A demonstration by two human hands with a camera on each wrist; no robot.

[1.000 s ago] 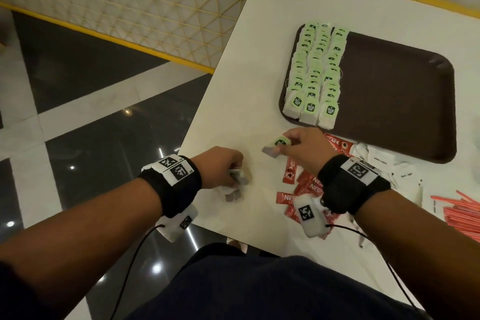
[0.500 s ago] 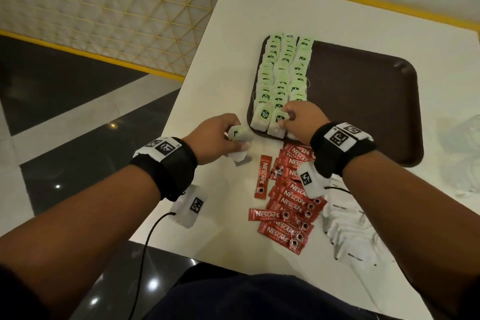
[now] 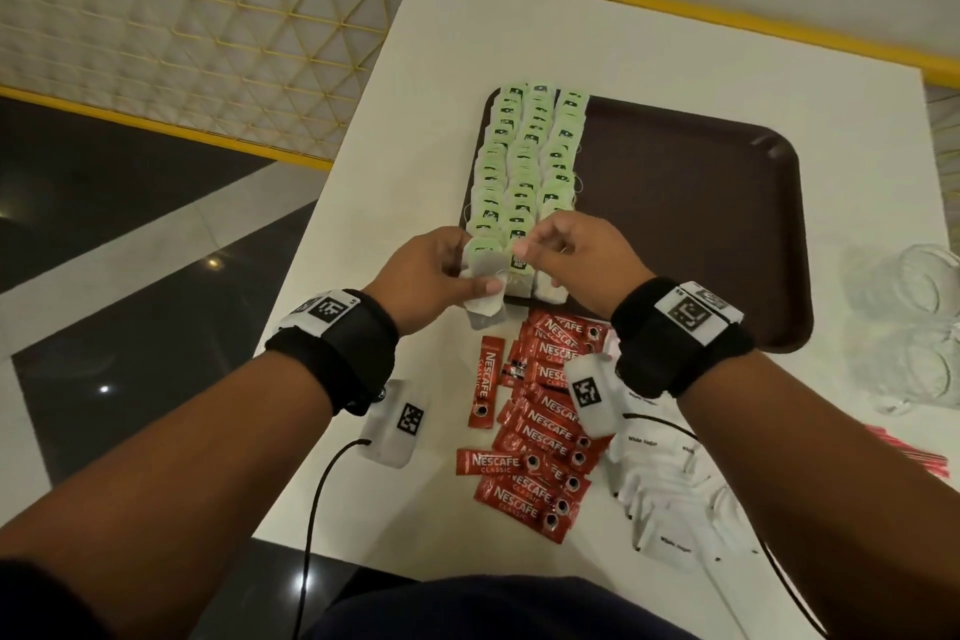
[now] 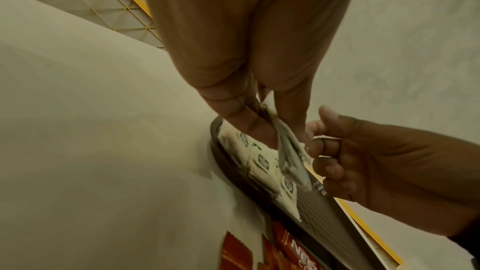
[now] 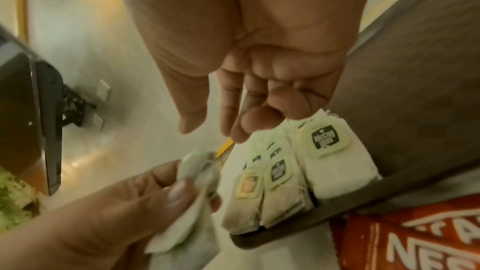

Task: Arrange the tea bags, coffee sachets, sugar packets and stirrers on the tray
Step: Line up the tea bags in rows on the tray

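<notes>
The left hand (image 3: 426, 276) pinches a small bunch of tea bags (image 3: 485, 288) between thumb and fingers, holding them just above the near left corner of the brown tray (image 3: 701, 224). The right hand (image 3: 576, 255) hovers right beside it with loosely curled fingers (image 5: 233, 114) and holds nothing, its fingertips close to the held bags over the nearest ends of the rows. Three neat rows of green-tagged tea bags (image 3: 524, 161) lie along the left side of the tray, which sits on the white table (image 3: 519, 26). In front of the tray, on the table, lies a heap of red coffee sachets (image 3: 540, 426), with white sugar packets (image 3: 670, 489) to its right and red stirrers (image 3: 904, 452) near the right edge.
</notes>
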